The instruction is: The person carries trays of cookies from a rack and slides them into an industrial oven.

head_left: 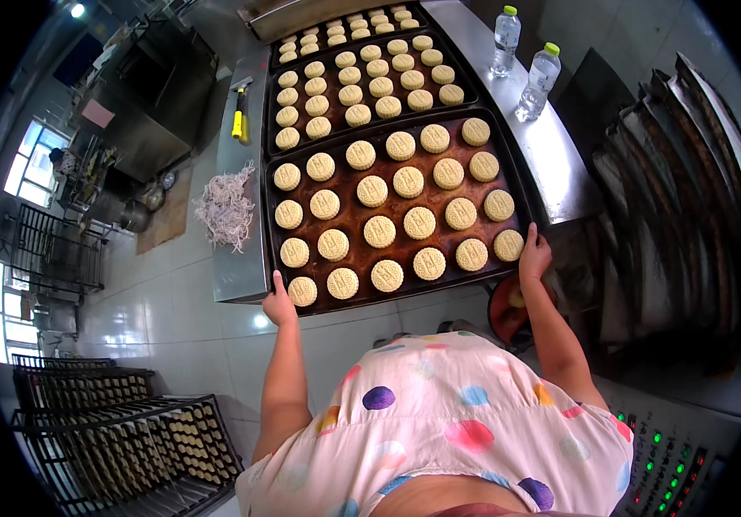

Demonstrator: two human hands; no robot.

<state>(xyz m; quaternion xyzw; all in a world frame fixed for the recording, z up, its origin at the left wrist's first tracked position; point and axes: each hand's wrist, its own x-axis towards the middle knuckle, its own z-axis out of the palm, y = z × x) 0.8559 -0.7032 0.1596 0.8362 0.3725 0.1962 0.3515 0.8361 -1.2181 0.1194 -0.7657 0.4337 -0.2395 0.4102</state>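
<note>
A dark baking tray (349, 207) lies level in front of me, bearing rows of round pale mooncakes (408, 182) with stamped tops. My left hand (280, 302) grips its near left corner, thumb on top of the rim. At the near right corner my right hand (536, 254) holds the rim the same way; the fingers of both hands are hidden under the edge. Just beyond, touching or nearly touching, a second tray (426, 75) of mooncakes sits on the steel counter, and a third tray (336, 36) lies farther back.
Left on the counter are a yellow-handled scraper (239, 114) and a heap of whitish strings (226, 207). Two water bottles (540, 82) stand on the right ledge. Stacked dark sheets (680, 198) lean at right, above a panel of lit indicators (667, 465). A loaded rack (138, 448) stands lower left.
</note>
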